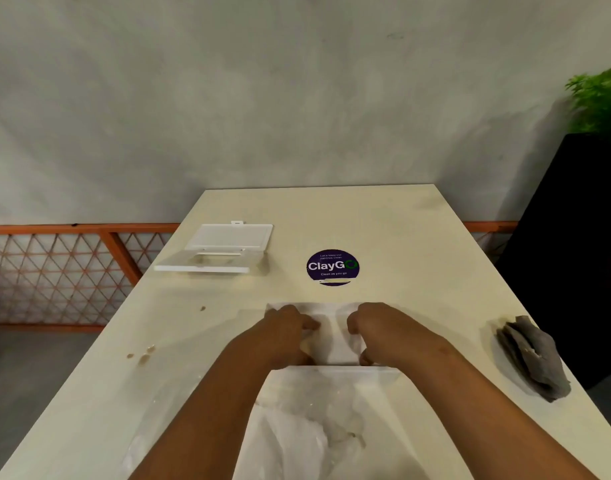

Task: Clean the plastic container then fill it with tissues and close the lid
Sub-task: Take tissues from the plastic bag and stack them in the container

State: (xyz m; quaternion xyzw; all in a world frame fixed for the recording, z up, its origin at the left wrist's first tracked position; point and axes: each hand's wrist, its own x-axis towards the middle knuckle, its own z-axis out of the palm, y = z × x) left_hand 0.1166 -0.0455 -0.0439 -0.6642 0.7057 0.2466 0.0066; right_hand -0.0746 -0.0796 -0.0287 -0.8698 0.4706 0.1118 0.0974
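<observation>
- Plastic container (331, 341) sits open on the table (418, 237), between both hands
- Left hand (290, 336) and right hand (376, 332) are curled at its inner walls; whether they grip tissues is unclear, the view being blurred
- Lid (224, 249) lies well apart, far left: closing remains
- Grey cloth (531, 356) rests aside, so cleaning appears done
- Plastic wrapper (318, 424) lies nearest

Lid (224, 249) far-left, grey cloth (531, 355) right; bare table (418, 237) between.
</observation>
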